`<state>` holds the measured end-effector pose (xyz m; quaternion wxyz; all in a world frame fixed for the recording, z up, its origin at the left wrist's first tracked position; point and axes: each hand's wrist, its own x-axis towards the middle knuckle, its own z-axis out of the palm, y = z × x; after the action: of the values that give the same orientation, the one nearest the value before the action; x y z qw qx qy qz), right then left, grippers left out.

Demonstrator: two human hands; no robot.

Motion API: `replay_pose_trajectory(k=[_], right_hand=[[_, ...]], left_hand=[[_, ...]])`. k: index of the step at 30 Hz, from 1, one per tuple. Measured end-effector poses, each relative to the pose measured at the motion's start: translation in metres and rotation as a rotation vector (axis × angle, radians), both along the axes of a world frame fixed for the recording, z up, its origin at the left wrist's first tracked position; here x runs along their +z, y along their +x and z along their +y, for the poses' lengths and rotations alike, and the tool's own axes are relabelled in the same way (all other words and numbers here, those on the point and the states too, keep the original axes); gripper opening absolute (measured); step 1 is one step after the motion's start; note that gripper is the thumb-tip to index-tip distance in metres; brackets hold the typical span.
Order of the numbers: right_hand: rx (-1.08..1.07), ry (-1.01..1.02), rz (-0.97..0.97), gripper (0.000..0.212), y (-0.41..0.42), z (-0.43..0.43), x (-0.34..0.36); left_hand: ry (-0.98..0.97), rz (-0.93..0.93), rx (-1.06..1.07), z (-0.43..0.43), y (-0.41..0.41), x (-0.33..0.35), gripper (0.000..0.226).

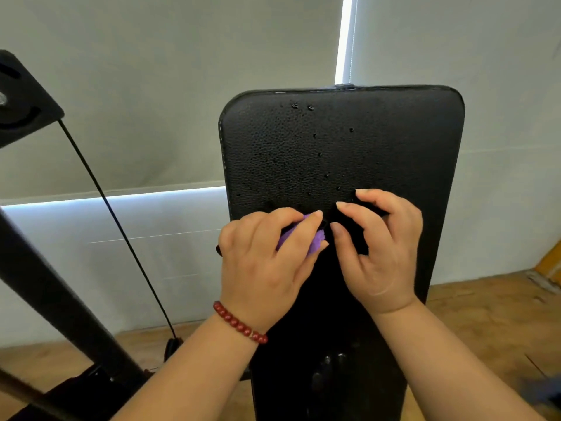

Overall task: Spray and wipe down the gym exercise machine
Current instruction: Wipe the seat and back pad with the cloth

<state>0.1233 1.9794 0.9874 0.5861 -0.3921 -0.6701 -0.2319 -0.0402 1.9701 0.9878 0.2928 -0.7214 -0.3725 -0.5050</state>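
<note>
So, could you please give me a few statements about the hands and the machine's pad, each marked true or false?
1. The left hand grips a purple cloth. True.
2. The black pad is completely dry. False: droplets dot its upper part.
3. The bead bracelet sits on the right wrist. False: it is on the left wrist.
4. A thin black cable runs down to the left of the pad. True.
5. Both hands are in front of the pad's lower half. True.
</note>
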Motion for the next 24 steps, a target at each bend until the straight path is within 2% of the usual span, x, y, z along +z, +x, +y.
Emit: replay_pose_trajectory(k=[6, 12, 16, 20, 24], right_hand=[[-0.002, 0.003, 0.014, 0.024, -0.001, -0.001, 0.0], [0.065, -0.09, 0.105, 0.027, -0.004, -0.012, 0.009], [0.299, -0.262, 0.251, 0.023, -0.01, -0.034, 0.026], [0.699, -0.574, 0.487, 0.032, -0.021, -0.042, 0.047], [0.754, -0.577, 0.663, 0.028, -0.024, -0.039, 0.069]], left_hand=[[0.044, 0.009, 0.016, 0.0, 0.002, -0.003, 0.029], [-0.054, 0.023, -0.063, -0.01, -0.001, 0.002, 0.04], [-0.25, -0.17, -0.284, -0.028, 0.011, 0.02, 0.043], [-0.418, -0.446, -0.422, -0.033, 0.021, 0.039, 0.045], [-0.419, -0.432, -0.491, -0.031, 0.015, 0.051, 0.028]])
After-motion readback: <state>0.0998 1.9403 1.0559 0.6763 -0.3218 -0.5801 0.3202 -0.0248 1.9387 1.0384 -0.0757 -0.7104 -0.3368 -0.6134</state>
